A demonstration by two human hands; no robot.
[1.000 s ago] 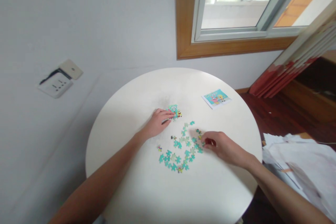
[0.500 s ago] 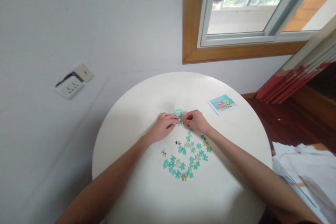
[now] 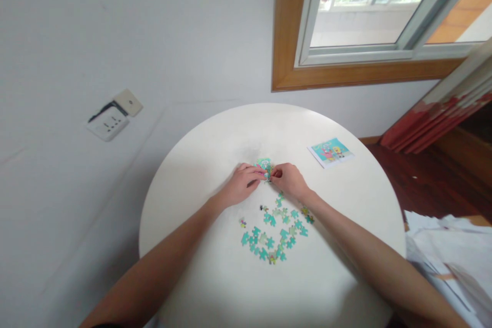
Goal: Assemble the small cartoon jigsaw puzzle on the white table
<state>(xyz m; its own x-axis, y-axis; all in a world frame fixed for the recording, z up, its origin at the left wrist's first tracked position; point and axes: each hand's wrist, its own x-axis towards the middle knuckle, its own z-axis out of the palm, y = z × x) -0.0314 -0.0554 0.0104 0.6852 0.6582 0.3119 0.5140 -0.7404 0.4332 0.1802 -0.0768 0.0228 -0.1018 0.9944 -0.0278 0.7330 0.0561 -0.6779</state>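
A small joined patch of jigsaw puzzle [image 3: 263, 163] lies near the middle of the table, partly covered by my fingers. My left hand [image 3: 244, 183] rests with its fingers stretched out over the patch's left side. Thumb and index finger of my right hand [image 3: 290, 180] are pinched at the patch's right edge, on a puzzle piece mostly hidden by the fingertips. Nearer to me, several loose teal puzzle pieces [image 3: 270, 242] are scattered. One multicoloured puzzle piece [image 3: 243, 223] sits apart at their left. Some yellow and dark pieces [image 3: 306, 213] lie beside my right forearm.
All this is on a round white table [image 3: 184, 174] against a wall. A cartoon picture card [image 3: 330, 152] lies at the back right. White papers [image 3: 449, 246] are piled beyond the table's right edge. A window [image 3: 361, 20], a red curtain [image 3: 411, 125] and a wall socket [image 3: 108, 123] are around.
The whole view has shifted slightly, so things sit a little farther right. Both hands stay at the puzzle patch with almost the same pose. A dark piece near my right wrist is now covered.
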